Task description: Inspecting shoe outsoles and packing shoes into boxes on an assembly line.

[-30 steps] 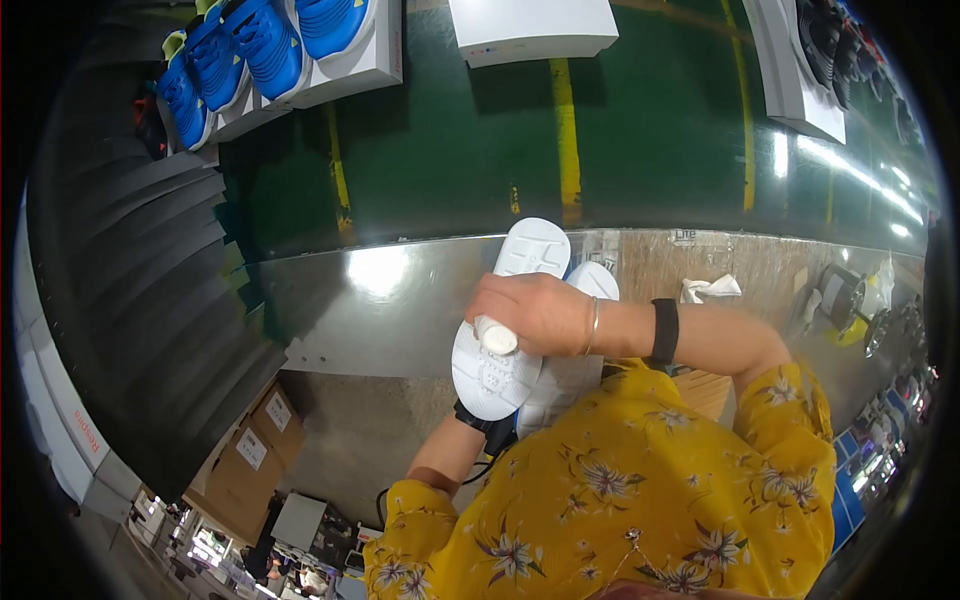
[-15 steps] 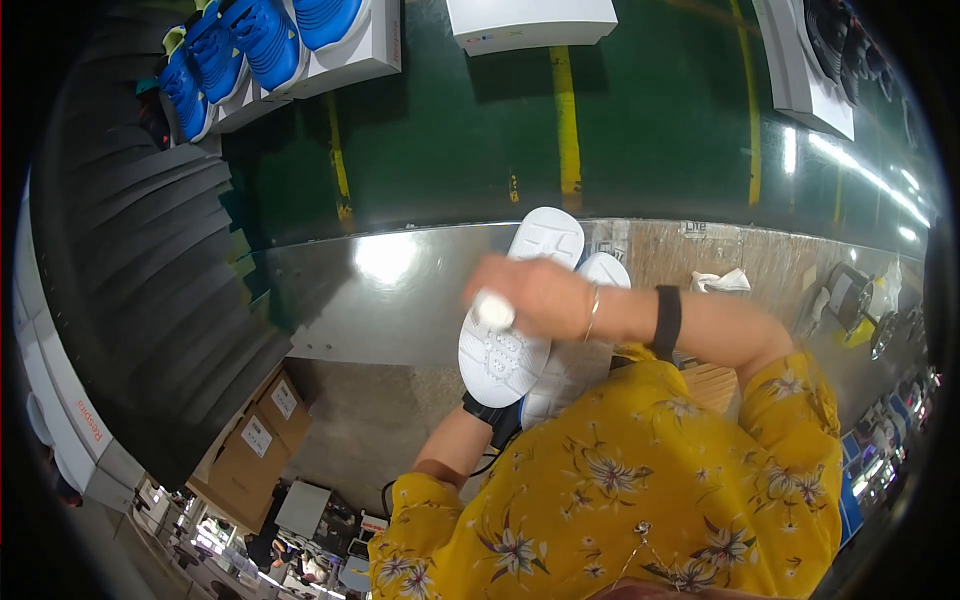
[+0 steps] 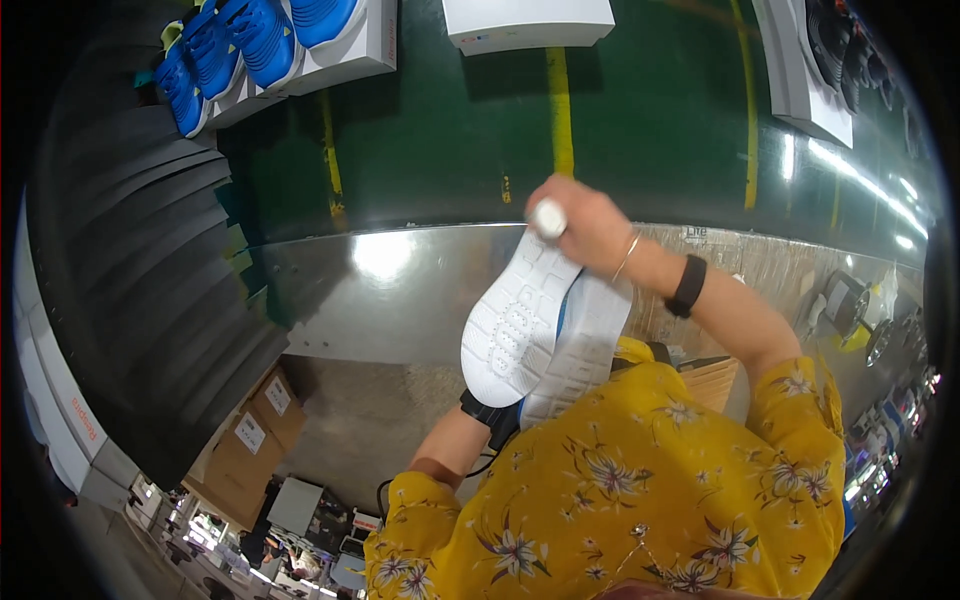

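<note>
A shoe with a white sole point(image 3: 508, 335) is turned sole-up in front of me. Against its right side lies a second white-soled shoe point(image 3: 585, 345), with a strip of blue showing between the two. My right hand point(image 3: 585, 220) is closed in a fist around a white round-ended object point(image 3: 549, 217), at the far end of the first sole. The rest of that object is hidden in the fist, so its kind is unclear. My left forearm, with a black band point(image 3: 482, 408) at the wrist, runs up under the near end of the first shoe. The left hand itself is hidden beneath it.
A metal-topped bench edge point(image 3: 330, 290) and a worn wooden part point(image 3: 700, 285) border a green conveyor belt point(image 3: 430, 150). White boxes point(image 3: 530, 25) sit on it, some carrying blue shoes point(image 3: 265, 45). Dark sheeting point(image 3: 150, 270) hangs left, above cardboard boxes point(image 3: 240, 440).
My right hand has slid away from me along the sole, from near its middle to the far end, carrying the white object. The shoes and left forearm have hardly moved.
</note>
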Demonstrator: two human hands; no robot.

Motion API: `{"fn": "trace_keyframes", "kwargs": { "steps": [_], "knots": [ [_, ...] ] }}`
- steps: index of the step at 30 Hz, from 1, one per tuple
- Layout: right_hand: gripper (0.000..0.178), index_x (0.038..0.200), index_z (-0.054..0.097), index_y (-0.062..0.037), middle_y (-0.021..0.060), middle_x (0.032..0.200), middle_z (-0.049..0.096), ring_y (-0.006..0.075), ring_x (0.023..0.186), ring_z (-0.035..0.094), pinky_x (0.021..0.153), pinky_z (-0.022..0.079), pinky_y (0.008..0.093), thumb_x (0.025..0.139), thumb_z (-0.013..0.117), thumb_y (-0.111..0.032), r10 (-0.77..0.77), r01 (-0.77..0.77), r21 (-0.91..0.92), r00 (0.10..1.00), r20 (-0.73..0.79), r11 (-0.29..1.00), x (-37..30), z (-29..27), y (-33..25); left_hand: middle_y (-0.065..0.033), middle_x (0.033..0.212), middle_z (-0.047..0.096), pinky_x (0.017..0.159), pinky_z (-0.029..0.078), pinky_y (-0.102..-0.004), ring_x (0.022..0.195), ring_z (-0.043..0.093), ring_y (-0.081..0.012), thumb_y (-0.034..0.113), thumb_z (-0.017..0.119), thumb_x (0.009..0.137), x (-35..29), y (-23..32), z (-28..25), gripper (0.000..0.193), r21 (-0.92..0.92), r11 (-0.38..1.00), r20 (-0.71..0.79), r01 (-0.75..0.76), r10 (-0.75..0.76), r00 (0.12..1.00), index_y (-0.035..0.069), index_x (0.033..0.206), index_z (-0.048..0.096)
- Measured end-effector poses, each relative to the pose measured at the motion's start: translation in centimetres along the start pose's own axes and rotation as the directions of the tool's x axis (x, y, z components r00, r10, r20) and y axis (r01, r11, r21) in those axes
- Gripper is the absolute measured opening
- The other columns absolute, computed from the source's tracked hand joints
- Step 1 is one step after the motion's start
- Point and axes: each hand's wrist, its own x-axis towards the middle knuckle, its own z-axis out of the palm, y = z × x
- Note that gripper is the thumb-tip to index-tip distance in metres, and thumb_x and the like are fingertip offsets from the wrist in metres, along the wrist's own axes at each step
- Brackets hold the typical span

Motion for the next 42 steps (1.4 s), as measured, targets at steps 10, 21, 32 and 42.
{"fn": "trace_keyframes", "kwargs": {
  "steps": [10,21,32,42],
  "knots": [
    [0.021,0.098,0.065,-0.0057,0.0078,0.089,0.067,0.0183,0.079,0.064,0.072,0.053,0.0309,0.085,0.078,-0.014,0.423,-0.352,0.262,0.853,-0.306,0.898,-4.3,-2.0,4.4,-0.0132,0.153,0.041,0.118,0.030,-0.0313,0.140,0.039,-0.0209,0.018,0.037,0.108,-4.2,-4.5,5.9,0.048,-0.627,0.694,0.208,0.354,-0.289,0.934,0.002,0.153,0.031],
    [0.031,0.106,0.064,-0.0096,0.0083,0.102,0.066,0.0280,0.096,0.068,0.085,0.057,0.0354,0.077,0.072,-0.002,-0.321,0.293,0.342,0.947,0.028,0.893,-9.7,-0.4,-2.0,-0.0131,0.153,0.041,0.117,0.031,-0.0316,0.139,0.040,-0.0210,0.019,0.038,0.107,-2.3,-3.0,6.7,0.049,-0.662,0.647,0.264,0.378,-0.271,0.926,0.002,0.153,0.031],
    [0.024,0.101,0.061,-0.0124,0.0080,0.100,0.063,0.0285,0.092,0.067,0.077,0.055,0.0383,0.079,0.069,-0.006,-0.305,0.305,0.062,0.952,-0.020,0.950,-7.7,-2.3,0.6,-0.0130,0.152,0.042,0.116,0.032,-0.0318,0.138,0.041,-0.0211,0.020,0.039,0.107,-1.1,-1.9,7.1,0.050,-0.738,0.575,0.167,0.352,-0.350,0.922,0.002,0.153,0.031],
    [0.028,0.104,0.062,-0.0121,0.0085,0.103,0.064,0.0292,0.094,0.066,0.083,0.056,0.0383,0.077,0.069,-0.003,-0.435,0.401,0.199,0.882,0.181,0.894,-8.8,-0.5,-1.2,-0.0129,0.151,0.043,0.116,0.033,-0.0320,0.137,0.042,-0.0212,0.021,0.040,0.106,-1.6,-1.2,7.0,0.051,-0.789,0.514,0.172,0.337,-0.341,0.924,0.002,0.152,0.031]
  ]
}}
